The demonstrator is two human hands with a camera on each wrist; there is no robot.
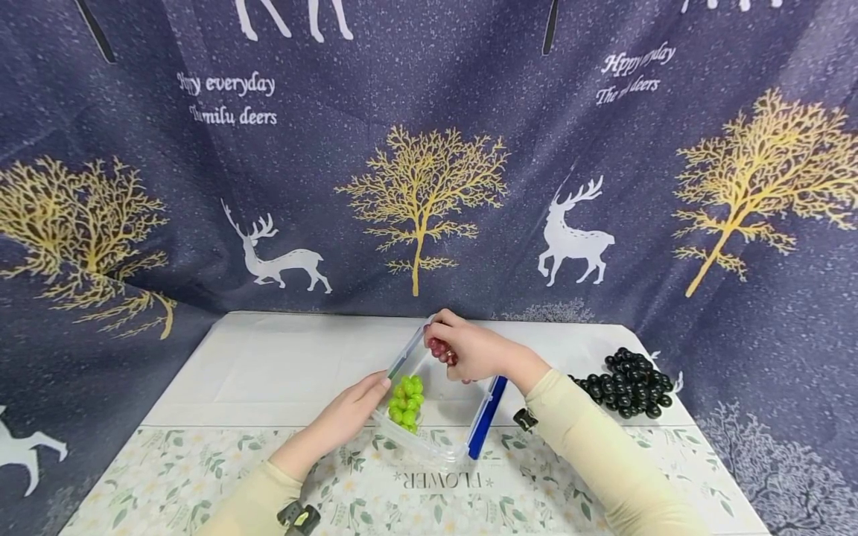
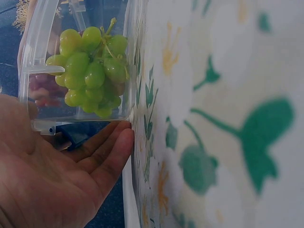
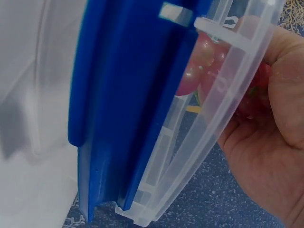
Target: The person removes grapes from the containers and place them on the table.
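A clear plastic food box (image 1: 432, 450) stands in the middle of the table, with a bunch of green grapes (image 1: 405, 403) lying at its left inside. My left hand (image 1: 354, 406) rests along the box's left side, its fingers (image 2: 111, 164) fairly straight against the wall near the tabletop. Over the far part of the box, my right hand (image 1: 472, 348) grips a bunch of red grapes (image 1: 441, 350), partly hidden by the fingers. The right wrist view shows these red grapes (image 3: 190, 78) behind the box's clear rim. A blue flap (image 1: 488, 418) hangs down the box's right side.
A bunch of black grapes (image 1: 623, 383) lies at the table's right, beyond the right forearm. A flower-patterned mat (image 1: 201, 476) covers the near half of the white table (image 1: 295, 357). Behind the table hangs a dark blue curtain (image 1: 469, 97) with deer and trees.
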